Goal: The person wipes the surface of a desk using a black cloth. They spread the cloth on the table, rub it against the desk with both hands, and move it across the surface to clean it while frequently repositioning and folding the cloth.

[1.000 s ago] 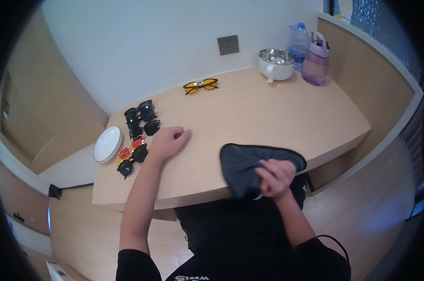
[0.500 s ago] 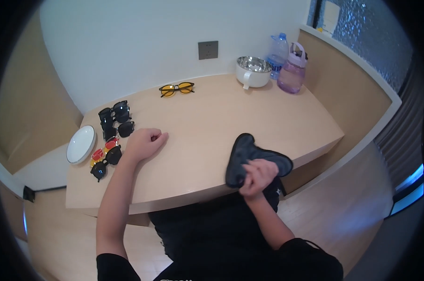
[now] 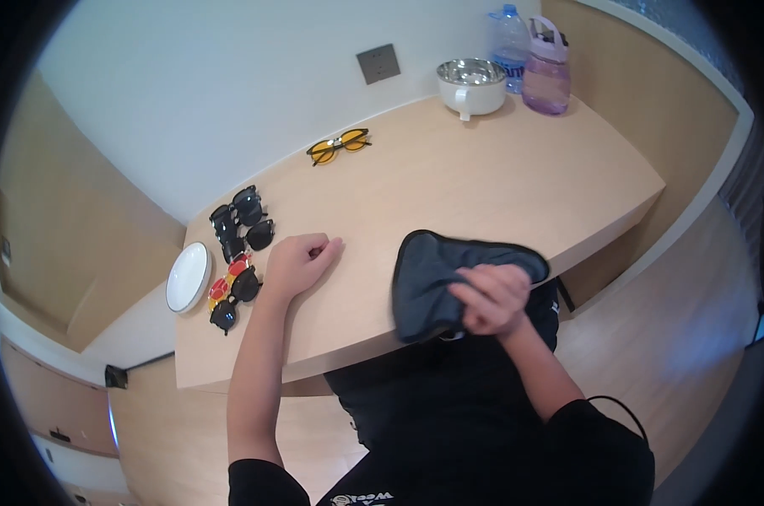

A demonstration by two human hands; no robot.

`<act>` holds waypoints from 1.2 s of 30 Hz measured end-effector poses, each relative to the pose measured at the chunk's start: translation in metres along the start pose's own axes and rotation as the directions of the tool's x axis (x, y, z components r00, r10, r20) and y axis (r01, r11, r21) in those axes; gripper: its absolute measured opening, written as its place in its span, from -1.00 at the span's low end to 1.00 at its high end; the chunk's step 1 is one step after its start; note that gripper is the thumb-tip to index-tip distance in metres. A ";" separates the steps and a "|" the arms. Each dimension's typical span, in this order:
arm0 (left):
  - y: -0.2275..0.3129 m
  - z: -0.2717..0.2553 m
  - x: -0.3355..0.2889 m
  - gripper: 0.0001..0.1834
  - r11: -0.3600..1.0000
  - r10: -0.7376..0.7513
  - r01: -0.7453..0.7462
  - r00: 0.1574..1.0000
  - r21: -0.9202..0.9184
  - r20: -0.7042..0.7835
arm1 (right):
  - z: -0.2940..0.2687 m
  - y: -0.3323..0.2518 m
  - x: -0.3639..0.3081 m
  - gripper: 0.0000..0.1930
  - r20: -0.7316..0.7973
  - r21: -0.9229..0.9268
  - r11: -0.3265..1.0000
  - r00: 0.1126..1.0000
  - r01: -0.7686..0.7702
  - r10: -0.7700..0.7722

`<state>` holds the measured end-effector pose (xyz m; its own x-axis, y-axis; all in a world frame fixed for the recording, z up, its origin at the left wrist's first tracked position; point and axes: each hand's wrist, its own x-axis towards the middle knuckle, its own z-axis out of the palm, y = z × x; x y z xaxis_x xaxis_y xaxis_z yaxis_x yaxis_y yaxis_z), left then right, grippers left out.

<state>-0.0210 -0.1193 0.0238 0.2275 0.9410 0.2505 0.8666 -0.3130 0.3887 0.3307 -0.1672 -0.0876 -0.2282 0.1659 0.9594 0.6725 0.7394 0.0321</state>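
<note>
My right hand (image 3: 496, 299) grips a dark grey cloth (image 3: 428, 278) with black edging, at the front edge of the table on the right. The cloth is spread out to the left of my fingers, its lower edge hanging near the table's rim. On the tabletop left of it rests my left hand (image 3: 302, 263), curled closed with its thumb along the top; I see nothing in it. Beside that hand, several dark sunglasses (image 3: 248, 204) lie in a column, with red-lensed glasses (image 3: 218, 289) and a black pair (image 3: 245, 286) at the near end.
Yellow-lensed glasses (image 3: 323, 152) lie by the wall. A white plate (image 3: 188, 278) is at the left edge of the table (image 3: 449, 185). At the back right stand a white bowl with a steel inside (image 3: 473, 94), a clear bottle (image 3: 510, 51) and a purple jug (image 3: 547, 80).
The view has turned and shifted. In my right hand the cloth has opened out wider, with more of it showing on the left. My left hand keeps its place by the sunglasses.
</note>
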 end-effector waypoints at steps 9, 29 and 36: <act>0.017 0.010 -0.007 -0.55 0.957 0.289 -0.289 0.957 -0.007 -0.011 | -0.045 0.081 -0.030 -0.57 -0.159 -0.268 0.914 0.950 -0.304 0.270; 0.072 0.016 -0.011 -0.58 0.983 0.161 -0.141 0.970 0.119 -0.181 | -0.008 -0.025 0.022 -0.76 0.080 0.054 0.985 0.984 -0.162 0.157; 0.105 0.026 0.022 -0.58 0.878 0.476 -0.453 0.861 0.156 -0.180 | -0.055 0.059 -0.016 -0.77 -0.122 -0.208 0.929 0.951 -0.305 0.285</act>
<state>0.0865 -0.1281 0.0471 0.5286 0.6377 0.5603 0.7268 -0.6810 0.0895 0.4127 -0.1621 -0.0857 0.0604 0.2888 0.9555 0.8413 0.5005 -0.2045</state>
